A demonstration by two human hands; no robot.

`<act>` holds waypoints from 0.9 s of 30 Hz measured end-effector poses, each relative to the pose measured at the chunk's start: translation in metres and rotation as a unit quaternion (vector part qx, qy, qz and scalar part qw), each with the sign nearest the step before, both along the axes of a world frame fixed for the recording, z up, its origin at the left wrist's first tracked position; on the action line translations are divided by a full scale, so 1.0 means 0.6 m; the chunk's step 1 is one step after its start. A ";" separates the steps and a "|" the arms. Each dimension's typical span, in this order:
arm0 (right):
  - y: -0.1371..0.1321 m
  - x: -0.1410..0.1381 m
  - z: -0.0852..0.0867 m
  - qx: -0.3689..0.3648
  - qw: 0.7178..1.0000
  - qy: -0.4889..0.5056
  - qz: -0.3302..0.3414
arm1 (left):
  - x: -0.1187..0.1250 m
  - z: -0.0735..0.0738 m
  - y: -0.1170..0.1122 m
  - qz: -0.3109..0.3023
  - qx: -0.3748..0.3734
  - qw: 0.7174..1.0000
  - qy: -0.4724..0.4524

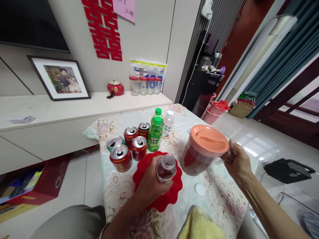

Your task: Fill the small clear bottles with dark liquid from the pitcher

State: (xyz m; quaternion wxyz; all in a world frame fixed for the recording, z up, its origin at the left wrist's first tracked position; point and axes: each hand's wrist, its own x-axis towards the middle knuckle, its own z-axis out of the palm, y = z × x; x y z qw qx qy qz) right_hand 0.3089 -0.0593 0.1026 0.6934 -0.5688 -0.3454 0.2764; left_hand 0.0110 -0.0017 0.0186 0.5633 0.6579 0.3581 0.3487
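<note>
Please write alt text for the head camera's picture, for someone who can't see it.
The left hand holds an uncapped bottle over a red wavy-edged tray, while the right hand holds an orange-lidded pitcher. Drink cans and bottles stand on the flowered tablecloth; a white cap and yellow cloth lie nearer.

coral pitcher lid (209,137), pale floral tablecloth (113,192)

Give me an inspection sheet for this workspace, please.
Surface: flowered tablecloth, rumpled at right.
Job's things: uncapped bottle, dark liquid inside; lidded pitcher; white cap, lying loose.
Clutter: five cans, two green bottles, clear bottle, yellow towel.
Hands: left hand grips the bottle over the red tray, contact unclear; right hand holds the pitcher.
Cables: white cable hangs at the back; black cable on the floor.
Surroundings: cabinet behind, photo frame on it.
</note>
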 end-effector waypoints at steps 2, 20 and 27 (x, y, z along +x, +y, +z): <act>0.002 0.004 -0.013 0.002 1.000 0.004 0.001 | 0.003 0.004 0.000 0.005 0.007 1.000 0.011; -0.026 0.040 -0.061 -0.009 1.000 0.009 -0.025 | 0.012 0.000 -0.006 0.021 -0.069 0.997 -0.009; -0.127 0.023 -0.154 -0.068 0.984 -0.085 -0.140 | 0.030 -0.005 -0.032 0.097 -0.091 0.989 -0.064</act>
